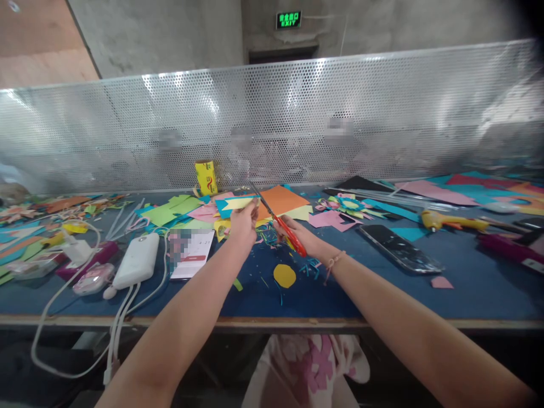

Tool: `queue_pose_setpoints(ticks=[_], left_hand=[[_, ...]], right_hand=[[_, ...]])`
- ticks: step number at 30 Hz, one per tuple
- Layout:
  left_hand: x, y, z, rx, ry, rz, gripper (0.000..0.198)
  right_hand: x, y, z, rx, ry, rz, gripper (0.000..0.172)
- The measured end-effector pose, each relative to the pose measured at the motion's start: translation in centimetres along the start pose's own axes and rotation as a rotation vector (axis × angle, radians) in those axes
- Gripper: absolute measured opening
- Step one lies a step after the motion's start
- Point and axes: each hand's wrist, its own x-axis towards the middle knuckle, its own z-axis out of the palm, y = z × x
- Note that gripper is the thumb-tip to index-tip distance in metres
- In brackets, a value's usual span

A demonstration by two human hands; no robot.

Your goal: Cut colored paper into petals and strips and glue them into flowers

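Note:
Pinched in my left hand (245, 220) are layered paper strips (233, 205), pale yellow over blue, with a notched left end. My right hand (293, 233) is closed around red-handled scissors (293, 235). Their blades point up and away, close to the right end of the strips; whether they touch the paper I cannot tell. Below the hands lie thin blue and green paper scraps (268, 235) and a round yellow paper piece (284, 276). An orange sheet (284, 201) lies just behind the scissors.
On the left sit a white power bank (136, 260) with cables and a lit phone (192, 255). To the right are a dark phone (399, 249) and a yellow glue gun (453, 221). A perforated metal screen (272, 122) and a yellow box (206, 177) stand behind.

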Motion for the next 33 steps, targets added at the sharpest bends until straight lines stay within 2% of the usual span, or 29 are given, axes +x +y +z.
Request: queue_pose_setpoints(ticks=[8, 14, 19, 25, 33], left_hand=[[-0.7, 0.1, 0.5, -0.078, -0.027, -0.079, 0.013], [-0.9, 0.2, 0.7, -0.075, -0.013, -0.095, 0.015], [-0.7, 0.0, 0.5, -0.059, -0.015, -0.093, 0.016], [-0.7, 0.0, 0.6, -0.052, 0.005, -0.095, 0.015], [-0.7, 0.2, 0.5, -0.051, 0.005, -0.117, 0.013]], right_hand=[[0.1, 0.1, 0.4, 0.029, 0.007, 0.009, 0.040], [0.2, 0.5, 0.6, 0.096, 0.013, -0.001, 0.038], [-0.1, -0.3, 1.0, 0.127, 0.016, 0.024, 0.042], [-0.4, -0.8, 1.2, 0.104, 0.017, -0.014, 0.046], [0.0, -0.1, 1.9, 0.048, 0.058, -0.032, 0.041]])
